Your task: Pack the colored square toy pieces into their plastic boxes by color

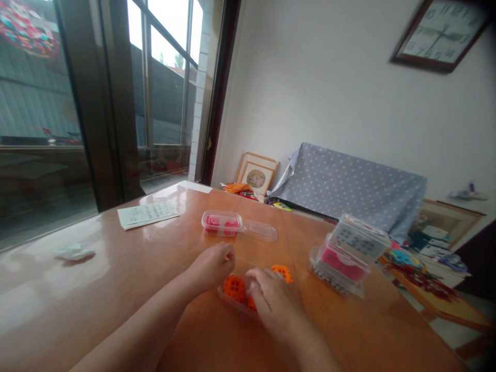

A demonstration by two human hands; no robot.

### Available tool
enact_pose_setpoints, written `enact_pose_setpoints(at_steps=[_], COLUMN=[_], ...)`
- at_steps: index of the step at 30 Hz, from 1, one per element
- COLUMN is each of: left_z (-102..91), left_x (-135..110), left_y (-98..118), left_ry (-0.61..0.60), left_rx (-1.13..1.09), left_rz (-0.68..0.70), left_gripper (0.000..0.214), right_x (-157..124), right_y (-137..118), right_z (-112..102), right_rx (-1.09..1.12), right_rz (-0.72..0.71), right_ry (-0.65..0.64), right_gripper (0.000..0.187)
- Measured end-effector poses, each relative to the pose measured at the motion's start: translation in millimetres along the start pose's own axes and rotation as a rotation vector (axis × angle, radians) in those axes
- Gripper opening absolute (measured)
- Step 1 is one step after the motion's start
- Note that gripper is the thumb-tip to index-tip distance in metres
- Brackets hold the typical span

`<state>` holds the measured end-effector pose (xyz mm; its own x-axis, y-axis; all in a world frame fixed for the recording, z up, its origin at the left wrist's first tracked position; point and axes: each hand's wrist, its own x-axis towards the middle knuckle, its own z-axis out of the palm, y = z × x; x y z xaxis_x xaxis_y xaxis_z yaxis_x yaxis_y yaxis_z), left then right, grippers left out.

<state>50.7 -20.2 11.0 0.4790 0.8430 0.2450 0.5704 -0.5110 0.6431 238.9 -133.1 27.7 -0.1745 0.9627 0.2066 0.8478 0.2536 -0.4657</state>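
Left fingers (228, 252) curl; right fingers (260, 279) bend, partly hiding orange pieces (234, 288); I cannot tell if either pinches anything.

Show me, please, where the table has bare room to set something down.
Bare tabletop lies between the crumpled pale item and the left forearm, and between the right hand and the stacked boxes. It is crowded around the left hand, right hand and orange pieces.
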Motion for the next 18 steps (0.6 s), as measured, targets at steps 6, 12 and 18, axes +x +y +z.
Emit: enact_pose_setpoints(at_steps=[6,12,18], left_z=[-1.6,-0.5,3.3], left_x=[-1.1,-0.9,-0.4], left_y=[4.5,3.7,-0.3], left_ry=[-0.016,-0.023,-0.023], left_rx=[-0.005,-0.006,-0.004], left_rz=[0.001,0.009,0.010], left_gripper=[0.013,0.016,0.018], right_x=[4.6,6.3,3.6], right_y=[-6.7,-7.3,-10.5], right_z=[3.7,5.0,4.4], right_rx=[-0.121,-0.145,-0.053], right_rz=[0.031,0.052,0.047], right_ry=[-0.051,-0.075,-0.101], right_gripper=[0.025,0.023,0.023])
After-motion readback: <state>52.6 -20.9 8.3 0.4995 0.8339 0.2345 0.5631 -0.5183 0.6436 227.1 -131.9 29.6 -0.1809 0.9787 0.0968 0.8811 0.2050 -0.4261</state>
